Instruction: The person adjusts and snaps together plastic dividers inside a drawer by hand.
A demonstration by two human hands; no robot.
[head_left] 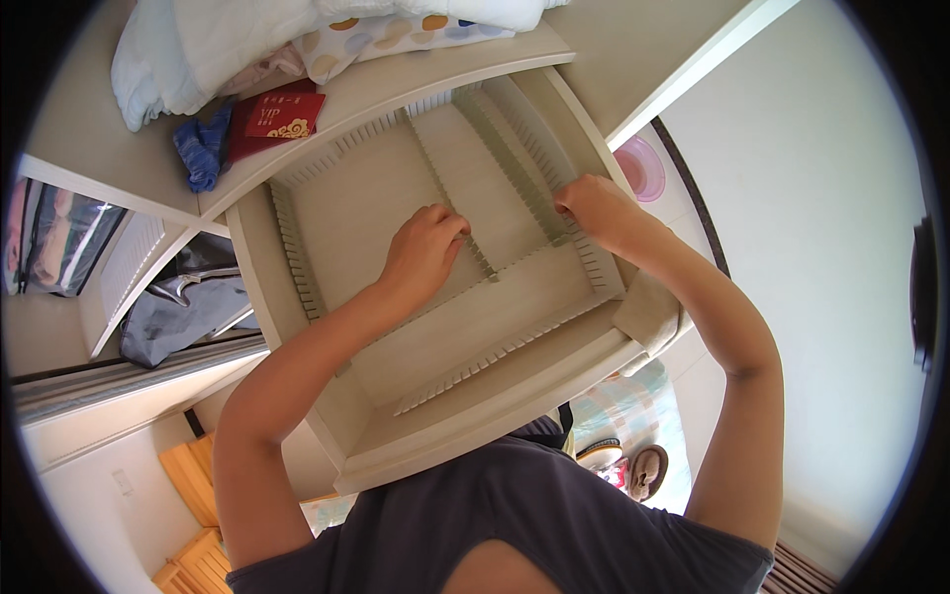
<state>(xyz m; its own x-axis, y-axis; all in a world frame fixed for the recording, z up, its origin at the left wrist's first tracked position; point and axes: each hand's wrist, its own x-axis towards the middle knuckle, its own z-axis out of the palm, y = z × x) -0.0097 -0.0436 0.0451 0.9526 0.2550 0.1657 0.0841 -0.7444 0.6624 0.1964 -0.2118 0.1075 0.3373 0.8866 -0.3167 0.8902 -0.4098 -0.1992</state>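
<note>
An open beige drawer (381, 416) lies below me, lined with slotted strips along its walls. Thin grey-green dividers split its inside into compartments. My left hand (426, 249) is closed, its fingertips pinching the middle lengthwise divider (427, 153). Toward the drawer's right side, my right hand (601, 211) has its fingers closed at the wider right divider (502, 147), close to the slotted side strip (592, 262). The fingertips of that hand are partly hidden. A crosswise divider (524, 259) meets the lengthwise ones near the front.
Above the drawer, a shelf (396, 79) holds white bedding (237, 49), a red card packet (284, 116) and a blue cloth (202, 148). Beige cloth (648, 312) drapes the drawer's front right corner. A pink basin (639, 168) and slippers (648, 471) are on the floor.
</note>
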